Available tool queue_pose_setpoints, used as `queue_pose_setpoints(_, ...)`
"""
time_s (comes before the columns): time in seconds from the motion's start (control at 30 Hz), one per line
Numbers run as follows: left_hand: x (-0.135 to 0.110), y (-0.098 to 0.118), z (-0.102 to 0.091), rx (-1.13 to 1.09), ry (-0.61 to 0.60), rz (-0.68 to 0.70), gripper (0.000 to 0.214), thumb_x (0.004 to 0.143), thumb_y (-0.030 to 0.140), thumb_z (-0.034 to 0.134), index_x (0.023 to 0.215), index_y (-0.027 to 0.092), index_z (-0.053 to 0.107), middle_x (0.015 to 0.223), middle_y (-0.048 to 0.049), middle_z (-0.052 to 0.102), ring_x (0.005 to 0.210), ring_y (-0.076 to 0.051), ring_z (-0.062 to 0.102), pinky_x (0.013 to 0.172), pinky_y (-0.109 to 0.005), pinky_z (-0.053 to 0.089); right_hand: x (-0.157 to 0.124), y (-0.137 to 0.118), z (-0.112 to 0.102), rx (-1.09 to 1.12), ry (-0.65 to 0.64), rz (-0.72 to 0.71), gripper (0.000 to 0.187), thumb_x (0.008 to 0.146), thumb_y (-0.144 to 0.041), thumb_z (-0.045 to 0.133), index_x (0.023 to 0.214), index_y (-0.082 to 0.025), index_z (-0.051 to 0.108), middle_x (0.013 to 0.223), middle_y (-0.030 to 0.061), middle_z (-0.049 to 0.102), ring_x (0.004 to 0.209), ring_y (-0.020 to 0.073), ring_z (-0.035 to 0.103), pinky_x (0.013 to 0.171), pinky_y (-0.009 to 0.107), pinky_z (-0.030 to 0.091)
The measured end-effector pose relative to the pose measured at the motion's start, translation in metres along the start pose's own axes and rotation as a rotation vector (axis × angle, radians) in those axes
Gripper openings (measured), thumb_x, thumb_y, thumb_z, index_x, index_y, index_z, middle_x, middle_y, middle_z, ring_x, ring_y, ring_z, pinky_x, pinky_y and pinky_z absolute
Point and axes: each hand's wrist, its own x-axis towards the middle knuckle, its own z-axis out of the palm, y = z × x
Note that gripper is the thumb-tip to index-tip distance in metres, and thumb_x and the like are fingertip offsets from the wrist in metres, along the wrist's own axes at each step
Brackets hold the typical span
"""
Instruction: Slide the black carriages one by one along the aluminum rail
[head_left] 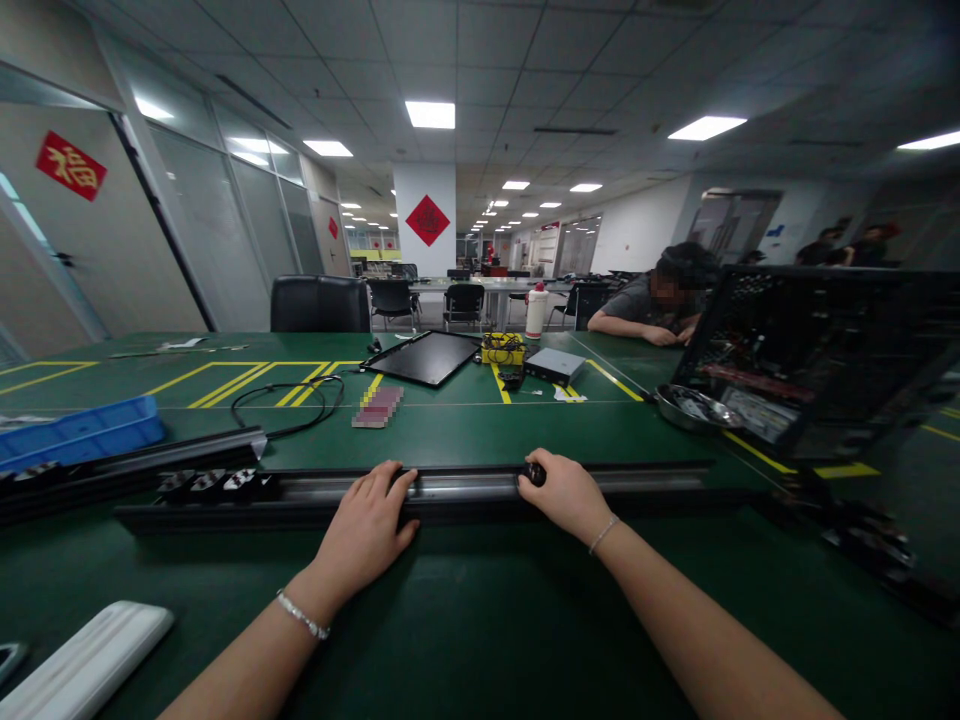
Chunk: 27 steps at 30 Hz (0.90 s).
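Observation:
A long black metal rail (465, 487), a channel with a shiny inner floor, lies crosswise on the green table in front of me. My left hand (366, 525) is laid over its middle, fingers across the channel and thumb at the near wall, gripping it. Pinched in my right hand (562, 492) is a small black rounded piece (535, 473), held at the channel farther right; its exact kind is unclear. Several black-and-white blocks (214, 484), resembling socket modules, sit in the rail's left end.
Around the rail are a blue bin (82, 430), a second black rail (187, 452), a black cable (289, 405), a flat black panel (424, 357), a grey box (555, 365), a metal bowl (694, 410) and an open computer case (802, 370). A person (660, 300) leans on the table's far right.

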Motion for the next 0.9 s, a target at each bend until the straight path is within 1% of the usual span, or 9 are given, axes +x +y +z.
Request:
queue_pose_setpoints(0.17, 0.0002, 0.0001, 0.0000, -0.012, 0.009, -0.001, 0.053, 0.074, 0.035, 0.055, 0.125, 0.021, 0.046, 0.129, -0.0116, 0.048, 0.118, -0.027, 0.047, 0.100, -0.044, 0.037, -0.0007, 0.0034, 0.0015, -0.014, 0.010, -0.006, 0.025, 0.077, -0.039, 0.052, 0.092, -0.021, 0.061, 0.084, 0.0040, 0.064, 0.079, 0.0171, 0.058, 0.066, 0.025, 0.037)
queue_pose_setpoints(0.33, -0.0001, -0.0001, 0.0007, -0.005, 0.012, 0.005, 0.052, 0.074, 0.034, 0.055, 0.125, 0.021, 0.046, 0.129, -0.0119, 0.048, 0.119, -0.028, 0.046, 0.100, -0.044, 0.037, -0.0013, 0.0040, 0.0030, -0.079, 0.055, -0.030, 0.029, 0.079, -0.049, 0.049, 0.084, -0.022, 0.060, 0.078, 0.0036, 0.063, 0.077, 0.0180, 0.057, 0.066, 0.027, 0.036)
queue_pose_setpoints(0.43, -0.0003, 0.0003, 0.0005, 0.012, 0.005, 0.007, 0.053, 0.075, 0.034, 0.054, 0.125, 0.020, 0.045, 0.129, -0.0120, 0.048, 0.118, -0.027, 0.046, 0.100, -0.043, 0.036, -0.0016, 0.0029, 0.0040, -0.108, 0.072, -0.028, 0.027, 0.079, -0.047, 0.049, 0.081, -0.022, 0.058, 0.075, 0.0034, 0.062, 0.075, 0.0180, 0.056, 0.065, 0.027, 0.035)
queue_pose_setpoints(0.53, -0.0002, 0.0008, -0.0004, 0.018, -0.003, 0.007, 0.053, 0.075, 0.034, 0.054, 0.126, 0.020, 0.045, 0.130, -0.0125, 0.047, 0.118, -0.028, 0.046, 0.100, -0.043, 0.036, -0.0017, 0.0021, 0.0041, -0.113, 0.077, 0.001, 0.026, 0.078, -0.046, 0.051, 0.085, -0.021, 0.056, 0.076, 0.0031, 0.061, 0.074, 0.0180, 0.056, 0.065, 0.027, 0.035)
queue_pose_setpoints(0.7, 0.0001, 0.0009, -0.0008, 0.015, -0.003, 0.001, 0.053, 0.075, 0.034, 0.054, 0.125, 0.020, 0.046, 0.129, -0.0124, 0.047, 0.118, -0.028, 0.046, 0.100, -0.044, 0.037, -0.0005, 0.0016, 0.0018, -0.113, 0.061, 0.011, 0.032, 0.077, -0.047, 0.050, 0.094, -0.020, 0.056, 0.081, 0.0046, 0.064, 0.080, 0.0207, 0.057, 0.074, 0.031, 0.036)
queue_pose_setpoints(0.9, -0.0001, -0.0003, 0.0006, 0.016, -0.002, 0.006, 0.053, 0.075, 0.034, 0.054, 0.125, 0.020, 0.045, 0.129, -0.0123, 0.047, 0.118, -0.028, 0.046, 0.100, -0.044, 0.036, 0.0017, 0.0022, 0.0017, -0.101, 0.009, 0.046, 0.034, 0.076, -0.048, 0.049, 0.094, -0.021, 0.059, 0.088, 0.0059, 0.065, 0.090, 0.0224, 0.057, 0.086, 0.037, 0.033)
